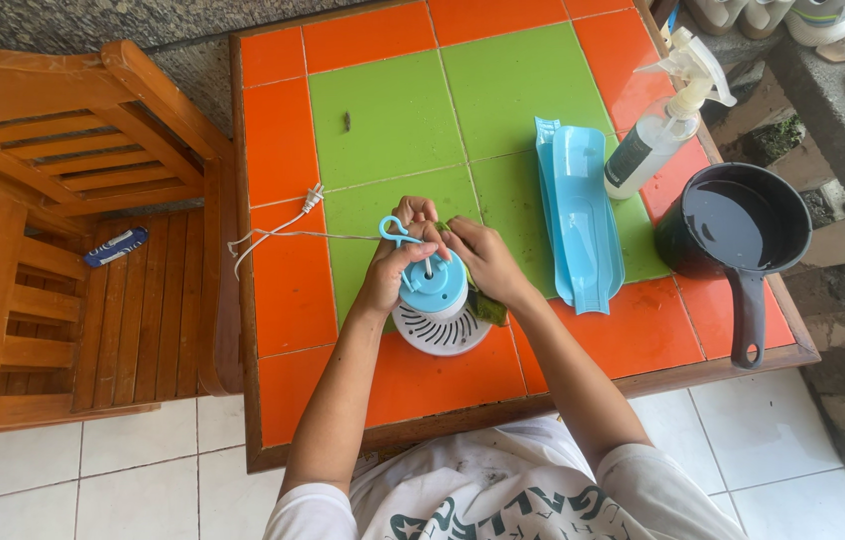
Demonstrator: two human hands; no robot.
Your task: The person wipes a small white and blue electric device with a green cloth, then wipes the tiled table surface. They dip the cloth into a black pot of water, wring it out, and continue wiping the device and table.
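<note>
A small round fan-like part, light blue on top with a white slotted grille below, rests on the tiled table near its front edge. My left hand grips its left side, just under a blue hook. Against its right side my right hand presses a green cloth. A white cord trails left from the hook area across the tiles.
Light blue plastic shell pieces lie to the right. Beyond them are a lying spray bottle and a dark dipper of water at the right edge. A wooden chair with a small blue object stands on the left.
</note>
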